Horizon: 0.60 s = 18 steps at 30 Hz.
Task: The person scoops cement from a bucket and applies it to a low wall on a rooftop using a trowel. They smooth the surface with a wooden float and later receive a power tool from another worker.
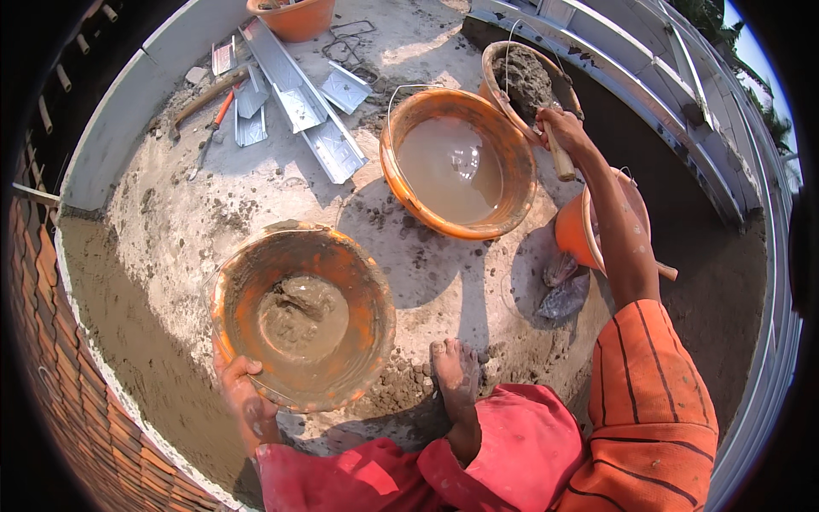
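— At the far left of the frame, what covers the slope?
— Reddish roof tiles (51,375), outside the pale wall edge. Inward, at upper left, lie a wooden-handled hammer (209,94), a red-handled tool (224,109) and silvery metal channels (294,94).

— And the left hand (243,388), at lower left?
— Its fingers are curled in a partial grip on the rim of the mortar bucket (373,299), an orange vessel coated with grey residue; wet mortar (299,316) lies on its bottom.

— What occupies the centre?
— A bare foot (456,371) at lower centre and, above it, the water bucket (452,227), which contains cloudy grey liquid.

— How is the right hand (561,128) disposed, at upper right?
— Its fingers are closed round a wooden handle (560,160); whether the tool's far end touches the mortar heap (522,78) in the tilted bucket (491,81) cannot be told.

— And beyond, to the right?
— Plastic bags (565,296) lie beside a smaller orange bucket (573,232), partly hidden by the forearm.
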### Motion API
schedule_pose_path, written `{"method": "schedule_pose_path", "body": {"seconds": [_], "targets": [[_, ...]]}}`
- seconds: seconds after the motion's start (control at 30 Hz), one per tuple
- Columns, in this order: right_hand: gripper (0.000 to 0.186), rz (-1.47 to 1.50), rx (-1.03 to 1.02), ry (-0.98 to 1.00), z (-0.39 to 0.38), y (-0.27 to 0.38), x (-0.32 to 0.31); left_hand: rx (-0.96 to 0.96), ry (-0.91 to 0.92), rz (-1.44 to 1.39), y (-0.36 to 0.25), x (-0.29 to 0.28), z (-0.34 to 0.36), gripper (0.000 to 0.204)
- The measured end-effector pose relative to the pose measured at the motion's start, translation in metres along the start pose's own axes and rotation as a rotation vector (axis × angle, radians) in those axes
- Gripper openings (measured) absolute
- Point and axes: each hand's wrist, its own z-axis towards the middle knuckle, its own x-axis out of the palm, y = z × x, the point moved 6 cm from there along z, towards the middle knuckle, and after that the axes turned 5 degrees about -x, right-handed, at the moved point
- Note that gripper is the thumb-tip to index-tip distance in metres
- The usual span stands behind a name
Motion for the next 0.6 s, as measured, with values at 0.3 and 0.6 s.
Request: {"method": "schedule_pose_path", "body": {"seconds": [0.3, 0.6], "targets": [[0.026, -0.109, -0.105, -0.001, -0.045, 0.015, -0.043, -0.026, 0.055, -0.041, 0.002, 0.014, 0.004, 0.082], [0.024, -0.271, -0.164, 0.195, -0.143, 0.096, -0.058, 0.033, 0.112, 0.011, -0.006, 0.014, 0.001, 0.077]]}}
